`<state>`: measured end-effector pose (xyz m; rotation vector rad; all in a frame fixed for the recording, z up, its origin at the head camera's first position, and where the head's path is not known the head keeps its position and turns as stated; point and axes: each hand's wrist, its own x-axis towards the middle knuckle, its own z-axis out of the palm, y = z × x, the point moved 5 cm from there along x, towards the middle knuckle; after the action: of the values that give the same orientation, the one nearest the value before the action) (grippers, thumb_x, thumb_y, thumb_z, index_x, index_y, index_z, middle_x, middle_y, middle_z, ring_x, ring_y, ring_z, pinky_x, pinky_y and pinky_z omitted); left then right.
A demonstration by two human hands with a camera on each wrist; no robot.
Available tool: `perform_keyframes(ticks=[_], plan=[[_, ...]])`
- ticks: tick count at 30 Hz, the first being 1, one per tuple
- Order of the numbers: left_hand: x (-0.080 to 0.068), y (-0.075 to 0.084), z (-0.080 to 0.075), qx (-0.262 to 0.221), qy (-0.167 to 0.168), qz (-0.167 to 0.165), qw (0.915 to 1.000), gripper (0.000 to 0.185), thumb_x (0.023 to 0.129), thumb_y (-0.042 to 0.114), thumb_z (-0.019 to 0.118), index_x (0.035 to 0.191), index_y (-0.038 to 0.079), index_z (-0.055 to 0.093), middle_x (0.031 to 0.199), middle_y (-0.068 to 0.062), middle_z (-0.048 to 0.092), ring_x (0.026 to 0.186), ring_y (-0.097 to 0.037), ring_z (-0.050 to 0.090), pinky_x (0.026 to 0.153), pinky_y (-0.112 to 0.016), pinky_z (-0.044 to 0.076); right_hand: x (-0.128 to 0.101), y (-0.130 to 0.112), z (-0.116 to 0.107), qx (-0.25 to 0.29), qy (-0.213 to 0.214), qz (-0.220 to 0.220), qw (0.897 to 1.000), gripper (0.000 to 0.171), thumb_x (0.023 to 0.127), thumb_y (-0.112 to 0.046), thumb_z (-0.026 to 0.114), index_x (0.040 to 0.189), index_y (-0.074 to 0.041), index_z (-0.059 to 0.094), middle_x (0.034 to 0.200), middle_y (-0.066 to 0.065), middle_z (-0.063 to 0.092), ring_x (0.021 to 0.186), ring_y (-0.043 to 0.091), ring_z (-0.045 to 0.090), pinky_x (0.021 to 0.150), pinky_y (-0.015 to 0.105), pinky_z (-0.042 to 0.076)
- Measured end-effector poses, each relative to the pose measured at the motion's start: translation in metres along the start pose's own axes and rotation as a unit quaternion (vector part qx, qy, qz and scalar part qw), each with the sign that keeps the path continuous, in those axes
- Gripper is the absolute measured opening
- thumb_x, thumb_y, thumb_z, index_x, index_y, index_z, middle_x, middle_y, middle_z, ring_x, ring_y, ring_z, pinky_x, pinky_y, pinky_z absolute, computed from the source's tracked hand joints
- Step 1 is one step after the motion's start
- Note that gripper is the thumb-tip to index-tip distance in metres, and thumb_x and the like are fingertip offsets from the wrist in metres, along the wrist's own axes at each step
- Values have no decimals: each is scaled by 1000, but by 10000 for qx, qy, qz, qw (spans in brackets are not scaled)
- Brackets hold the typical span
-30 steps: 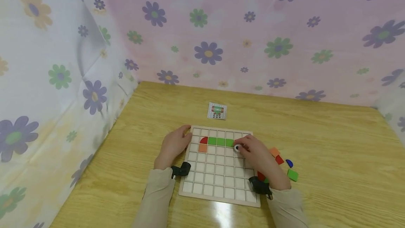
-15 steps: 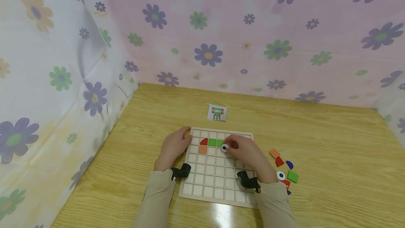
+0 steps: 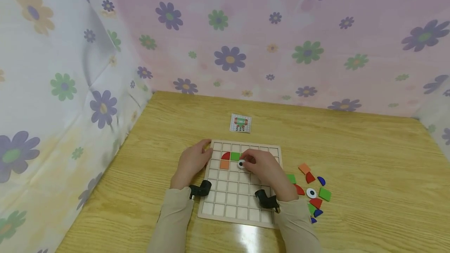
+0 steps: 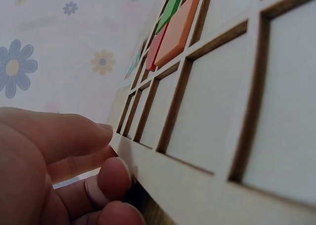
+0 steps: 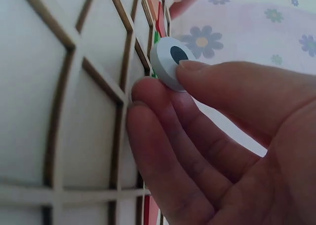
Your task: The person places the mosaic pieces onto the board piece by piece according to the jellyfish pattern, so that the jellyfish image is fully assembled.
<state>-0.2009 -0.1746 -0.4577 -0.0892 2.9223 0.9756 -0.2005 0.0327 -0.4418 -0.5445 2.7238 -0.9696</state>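
Observation:
A wooden grid board [image 3: 232, 221] lies on the table, its cells framed by raised strips. In its upper left part sit a red quarter-circle tile [image 3: 225, 155], a green square tile [image 3: 235, 156] and an orange square tile [image 3: 224, 164]. My right hand [image 3: 265, 169] pinches a white round eye piece [image 5: 165, 62] with a black centre between thumb and fingers, just over the cells right of the orange tile. This hand covers the green tiles farther right. At the board's left edge rests my left hand [image 3: 192, 163], thumb and fingertips against the frame.
A small printed card [image 3: 240, 123] with a coloured figure on a grid lies beyond the board. To the right are loose pieces: another eye piece [image 3: 311, 193], a green square [image 3: 325, 194], an orange square [image 3: 304, 168], several red and blue pieces. Patterned cloth walls stand behind and left.
My right hand has carried the eye piece leftward across the board, from near the right end of the green tiles toward the orange tile. The left hand stays at the board's edge.

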Motion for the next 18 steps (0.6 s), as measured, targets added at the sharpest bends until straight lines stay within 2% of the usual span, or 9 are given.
perform_keyframes(ticks=[13, 18], plan=[[0, 0, 0, -39, -3, -99, 9999, 40, 90, 33, 49, 128, 18, 50, 58, 4, 51, 51, -12, 48, 53, -29, 36, 3, -7, 11, -183, -40, -137, 9997, 10, 81, -17, 65, 91, -19, 65, 75, -12, 55, 68, 8, 49, 66, 28, 41], [1, -1, 0, -68, -8, -129, 9999, 41, 90, 34, 49, 128, 19, 50, 59, 4, 51, 51, -13, 47, 52, -29, 36, 4, -11, 13, -310, 68, -130, 9994, 10, 81, -17, 65, 90, -19, 66, 75, -11, 55, 67, 7, 48, 65, 28, 41]])
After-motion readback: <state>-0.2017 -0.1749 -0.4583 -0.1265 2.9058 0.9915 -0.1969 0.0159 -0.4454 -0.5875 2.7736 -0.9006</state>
